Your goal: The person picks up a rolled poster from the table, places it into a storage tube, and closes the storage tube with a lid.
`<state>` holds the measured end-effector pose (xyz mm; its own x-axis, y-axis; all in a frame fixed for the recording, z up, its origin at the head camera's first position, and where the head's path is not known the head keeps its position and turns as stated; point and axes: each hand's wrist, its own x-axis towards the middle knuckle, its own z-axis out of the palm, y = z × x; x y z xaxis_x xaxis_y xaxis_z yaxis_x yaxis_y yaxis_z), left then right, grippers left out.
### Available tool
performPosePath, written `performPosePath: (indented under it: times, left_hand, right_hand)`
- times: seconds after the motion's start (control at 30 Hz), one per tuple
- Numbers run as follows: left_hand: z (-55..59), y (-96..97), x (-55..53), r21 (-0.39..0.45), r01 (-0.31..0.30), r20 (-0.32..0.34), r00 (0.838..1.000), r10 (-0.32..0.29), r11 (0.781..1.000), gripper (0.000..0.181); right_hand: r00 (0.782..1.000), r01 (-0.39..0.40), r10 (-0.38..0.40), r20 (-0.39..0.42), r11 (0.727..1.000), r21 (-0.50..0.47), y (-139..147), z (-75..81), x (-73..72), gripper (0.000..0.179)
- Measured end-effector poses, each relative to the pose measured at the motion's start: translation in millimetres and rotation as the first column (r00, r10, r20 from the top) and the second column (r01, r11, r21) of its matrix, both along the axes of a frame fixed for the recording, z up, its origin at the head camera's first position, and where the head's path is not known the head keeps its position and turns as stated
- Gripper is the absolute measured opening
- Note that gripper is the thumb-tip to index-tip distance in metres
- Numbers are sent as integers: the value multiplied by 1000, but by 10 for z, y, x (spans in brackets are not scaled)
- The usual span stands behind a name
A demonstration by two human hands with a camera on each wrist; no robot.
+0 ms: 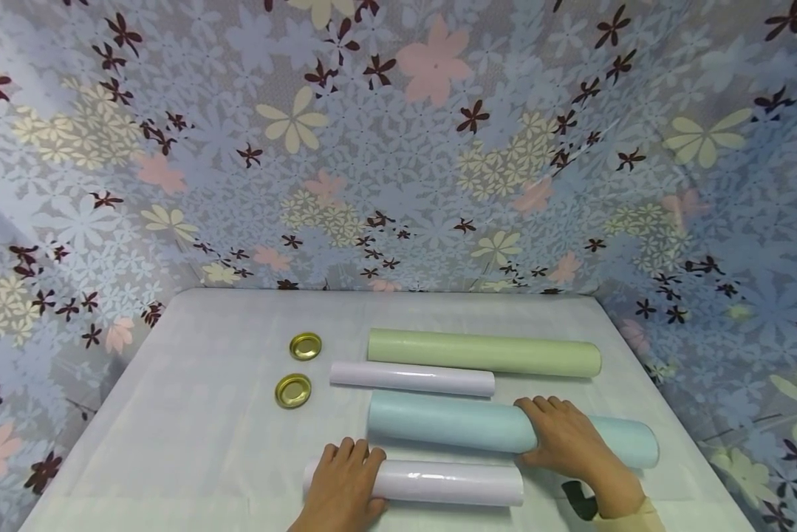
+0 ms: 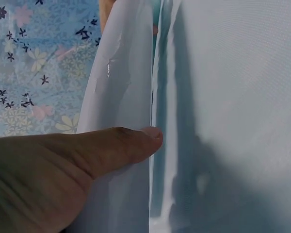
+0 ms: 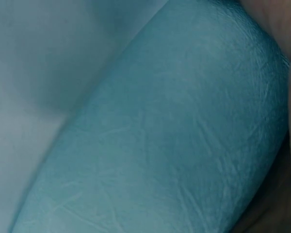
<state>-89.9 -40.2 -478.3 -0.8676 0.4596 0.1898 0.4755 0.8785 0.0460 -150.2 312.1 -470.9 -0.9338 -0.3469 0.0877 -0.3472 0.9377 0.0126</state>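
Observation:
My left hand [image 1: 346, 479] grips a glossy white roll [image 1: 447, 482] near its left end, at the front of the table. In the left wrist view the thumb [image 2: 131, 145] lies across this roll. Farther back and to the right, my right hand [image 1: 567, 436] holds a thicker light blue roll [image 1: 451, 421], right of its middle. The fingers reach over the far side and the thumb is on the near side. The blue surface [image 3: 150, 126] fills most of the right wrist view, wrinkled, with part of the hand at the right edge.
Behind the blue roll lie a thin white roll [image 1: 411, 378] and a pale green roll [image 1: 484, 352]. Two gold-coloured round lids [image 1: 305, 346] rest to their left on the white-covered table [image 1: 192, 414]. Floral fabric [image 1: 398, 162] hangs around the back and sides.

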Motion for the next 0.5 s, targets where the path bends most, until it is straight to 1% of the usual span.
performPosePath:
  times: [0.1, 0.2, 0.4, 0.5]
  left_hand:
    - [18, -12, 4, -3, -1, -3, 1000, 1, 1000, 49]
    - [25, -31, 8, -2, -1, -28, 1000, 1, 1000, 48]
    - [27, -87, 9, 26, 6, -135, 991, -3, 1000, 49]
    - [43, -116, 5, 41, 8, -174, 985, 0, 999, 49]
  right_hand:
    - [1000, 3, -3, -3, 1000, 1, 1, 18, 1, 77]
    - [1000, -7, 7, -21, 1000, 5, 0, 40, 6, 76]
    - [997, -28, 29, -66, 1000, 13, 0, 102, 14, 73]
    - [996, -29, 30, -80, 1000, 14, 0, 130, 7, 73]
